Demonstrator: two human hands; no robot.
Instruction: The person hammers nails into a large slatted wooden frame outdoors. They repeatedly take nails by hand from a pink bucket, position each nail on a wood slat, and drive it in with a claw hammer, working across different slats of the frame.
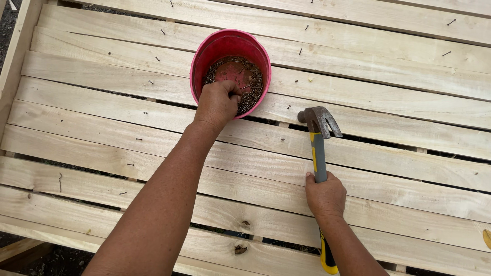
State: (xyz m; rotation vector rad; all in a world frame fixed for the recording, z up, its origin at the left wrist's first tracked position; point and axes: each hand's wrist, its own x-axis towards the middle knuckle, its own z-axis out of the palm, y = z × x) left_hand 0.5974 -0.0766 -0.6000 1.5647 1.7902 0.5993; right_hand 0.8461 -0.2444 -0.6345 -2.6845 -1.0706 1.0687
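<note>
Item: small nails [244,76], a loose tangle of thin dark pins lying in the bottom of a pink plastic bucket [204,53]; the bucket stands upright on the pale slats, near the middle of the upper half of my view. My left hand [217,102] reaches over the near rim and into it, fingers curled down and pinched together among the nails; whether it has one pinched I cannot tell, since the fingertips are hidden under my knuckles. Item: claw hammer [319,125], grey steel head, grey and yellow handle, lying head-away along the boards to the right of the bucket and well apart from it. My right hand [326,197] is clenched round the handle's middle, with the yellow butt end showing behind my wrist; the head rests on or just above a slat, which one I cannot say. Item: slatted wooden panel [102,76], fresh light boards running across the view with narrow gaps between them, dark ground showing through. Several nails [138,139] stand part-driven in the boards at left, others at upper right. Handling note, as I judge it: pick a single nail by the shank with thumb and forefinger rather than scooping a clump, keep the wrist clear of the rim so the bucket does not tip, and keep the hammer flat and quiet meanwhile.
</note>
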